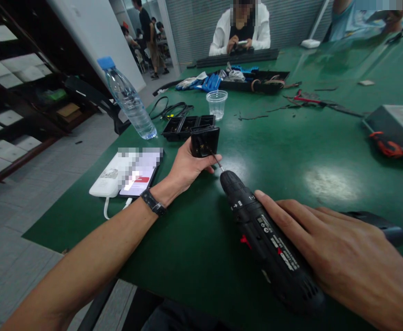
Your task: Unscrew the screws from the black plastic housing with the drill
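Observation:
My left hand [187,168] is closed around a small black plastic box [211,138], its open side turned toward me. Small brass-coloured bits show inside the box, too small to name. My right hand [339,243] grips a black cordless drill [263,234], its index finger stretched along the body. The drill's long thin bit [216,159] points into the box; whether its tip touches anything there, I cannot tell. Just behind the box stands a black compartment tray [175,131] with small parts inside.
A water bottle [129,101], a clear plastic cup [217,105], a white power bank [110,177] and a phone [142,174] are on the green table [325,138]. Farther back lie gloves [208,82], a long black tray [270,87] and wires. A person in white [239,32] sits opposite.

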The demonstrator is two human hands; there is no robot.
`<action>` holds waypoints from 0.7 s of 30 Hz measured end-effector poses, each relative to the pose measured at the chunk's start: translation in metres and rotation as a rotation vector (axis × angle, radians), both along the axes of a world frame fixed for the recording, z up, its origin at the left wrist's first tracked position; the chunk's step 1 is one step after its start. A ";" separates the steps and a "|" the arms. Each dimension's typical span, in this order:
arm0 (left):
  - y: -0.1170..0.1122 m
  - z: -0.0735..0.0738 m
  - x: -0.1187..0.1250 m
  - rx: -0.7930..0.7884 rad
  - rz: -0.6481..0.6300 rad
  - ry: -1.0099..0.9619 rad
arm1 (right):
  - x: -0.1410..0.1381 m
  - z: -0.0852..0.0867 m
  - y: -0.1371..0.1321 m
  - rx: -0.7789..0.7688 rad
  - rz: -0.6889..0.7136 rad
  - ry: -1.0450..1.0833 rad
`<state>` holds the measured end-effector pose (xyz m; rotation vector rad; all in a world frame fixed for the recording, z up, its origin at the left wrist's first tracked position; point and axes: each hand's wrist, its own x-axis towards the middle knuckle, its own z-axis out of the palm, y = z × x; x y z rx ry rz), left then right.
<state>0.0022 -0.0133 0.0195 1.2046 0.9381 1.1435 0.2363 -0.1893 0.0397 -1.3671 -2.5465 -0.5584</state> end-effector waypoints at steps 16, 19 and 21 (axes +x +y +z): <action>-0.001 -0.002 -0.002 0.137 -0.035 0.086 | 0.004 -0.005 0.000 -0.002 0.021 -0.004; -0.003 -0.002 -0.001 0.149 -0.025 0.105 | 0.003 -0.005 -0.001 -0.006 0.016 -0.013; -0.003 -0.002 0.000 0.166 -0.009 0.123 | 0.003 -0.005 -0.001 -0.010 0.013 -0.020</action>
